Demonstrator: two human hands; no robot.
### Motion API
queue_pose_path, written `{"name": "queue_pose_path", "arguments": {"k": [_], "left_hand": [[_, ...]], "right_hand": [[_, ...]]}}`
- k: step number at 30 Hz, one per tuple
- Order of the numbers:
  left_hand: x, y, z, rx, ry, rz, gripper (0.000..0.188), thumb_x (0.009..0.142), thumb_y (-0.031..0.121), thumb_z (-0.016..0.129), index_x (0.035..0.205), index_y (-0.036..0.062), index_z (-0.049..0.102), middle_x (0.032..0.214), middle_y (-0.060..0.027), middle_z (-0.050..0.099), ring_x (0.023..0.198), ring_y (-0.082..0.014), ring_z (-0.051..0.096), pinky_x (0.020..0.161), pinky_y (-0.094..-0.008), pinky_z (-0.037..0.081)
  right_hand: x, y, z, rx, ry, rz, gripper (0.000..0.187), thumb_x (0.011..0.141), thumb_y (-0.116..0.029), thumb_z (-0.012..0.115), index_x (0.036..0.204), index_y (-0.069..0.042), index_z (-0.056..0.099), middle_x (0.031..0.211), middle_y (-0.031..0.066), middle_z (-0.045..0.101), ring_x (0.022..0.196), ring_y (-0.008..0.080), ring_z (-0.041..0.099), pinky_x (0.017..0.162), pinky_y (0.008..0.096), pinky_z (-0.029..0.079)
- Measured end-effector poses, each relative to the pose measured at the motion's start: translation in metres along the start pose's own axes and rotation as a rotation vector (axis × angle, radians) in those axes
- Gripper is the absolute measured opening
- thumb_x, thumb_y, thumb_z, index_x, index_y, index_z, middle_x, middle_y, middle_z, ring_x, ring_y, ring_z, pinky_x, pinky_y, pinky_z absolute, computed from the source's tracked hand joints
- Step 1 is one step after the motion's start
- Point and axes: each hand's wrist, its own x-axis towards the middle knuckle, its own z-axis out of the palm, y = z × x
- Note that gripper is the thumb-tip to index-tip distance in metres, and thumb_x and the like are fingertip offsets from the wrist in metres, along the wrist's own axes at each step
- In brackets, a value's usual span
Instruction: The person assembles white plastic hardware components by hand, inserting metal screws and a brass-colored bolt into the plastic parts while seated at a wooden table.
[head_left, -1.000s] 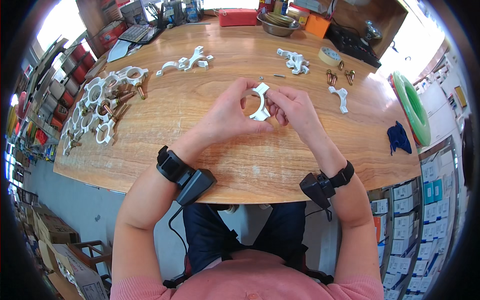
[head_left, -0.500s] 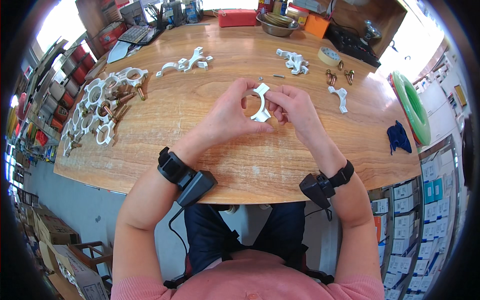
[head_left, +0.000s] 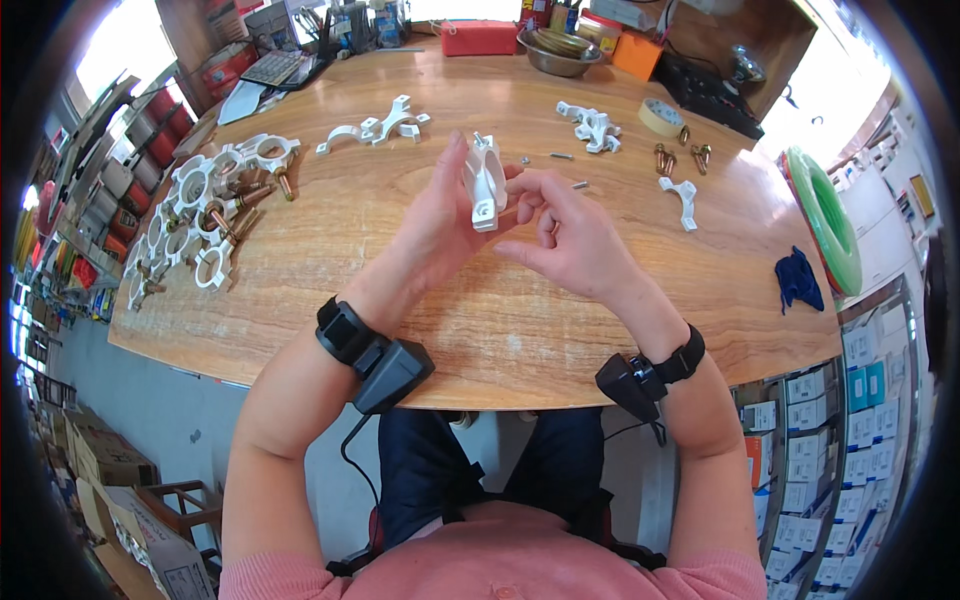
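White plastic clamp [head_left: 485, 185] upright above the counter [head_left: 400, 290], grasped in the left hand [head_left: 437, 225] grip. Right hand [head_left: 565, 235] just beside, fingertips [head_left: 520, 190] touching the clamp, grip loose. More white clamps [head_left: 205, 215] with bolts far left; brass bolts [head_left: 680, 155] well apart, right.

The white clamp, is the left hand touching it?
Touching. The head view shows the left hand gripping the white clamp, thumb and fingers wrapped against its side above the table.

Both forearms raised, wrists banded. Left hand [head_left: 435, 225] upright, fingers closed in grip. Right hand [head_left: 565, 235] close beside, fingers loosely curled, fingertips pinching.
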Motion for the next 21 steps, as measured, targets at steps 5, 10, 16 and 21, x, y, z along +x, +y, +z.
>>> {"name": "queue_pose_path", "arguments": {"k": [5,10,16,21], "left_hand": [[0.001,-0.003,0.004,-0.039,-0.005,-0.006,0.062,0.087,0.054,0.022,0.113,0.002,0.041,0.103,-0.0077,0.051,0.093,-0.0173,0.052,0.084,-0.032,0.04],[-0.004,0.002,0.009,-0.042,-0.001,-0.015,0.066,0.087,0.056,0.014,0.114,0.0033,0.042,0.103,-0.0077,0.052,0.093,-0.0181,0.051,0.085,-0.0324,0.039],[-0.003,-0.003,0.014,-0.146,-0.086,-0.056,0.066,0.086,0.058,0.014,0.119,0.0072,0.041,0.121,-0.0099,0.045,0.108,-0.0196,0.045,0.089,-0.0336,0.036],[-0.001,-0.001,0.003,0.078,0.183,0.18,0.05,0.09,0.04,0.031,0.123,0.0034,0.037,0.119,-0.0115,0.047,0.11,-0.0192,0.043,0.094,-0.0331,0.031]], "right_hand": [[-0.001,0.0,-0.003,0.025,0.014,-0.058,0.043,0.063,-0.017,0.071,0.1,-0.008,0.05,0.077,0.0042,0.053,0.059,0.0158,0.052,0.055,0.0268,0.043],[-0.002,0.001,-0.002,-0.106,0.03,-0.107,0.04,0.065,-0.018,0.069,0.099,-0.011,0.051,0.076,0.0045,0.056,0.063,0.0213,0.057,0.057,0.0307,0.045],[-0.003,0.015,0.003,-0.157,0.1,-0.172,0.019,0.072,-0.016,0.062,0.091,-0.014,0.058,0.07,0.0053,0.057,0.064,0.02,0.058,0.057,0.0303,0.045],[0.003,0.007,-0.015,0.494,-0.075,0.246,0.014,0.082,-0.02,0.055,0.086,-0.007,0.059,0.056,-0.0004,0.05,0.051,0.0078,0.047,0.048,0.0207,0.038]]}}
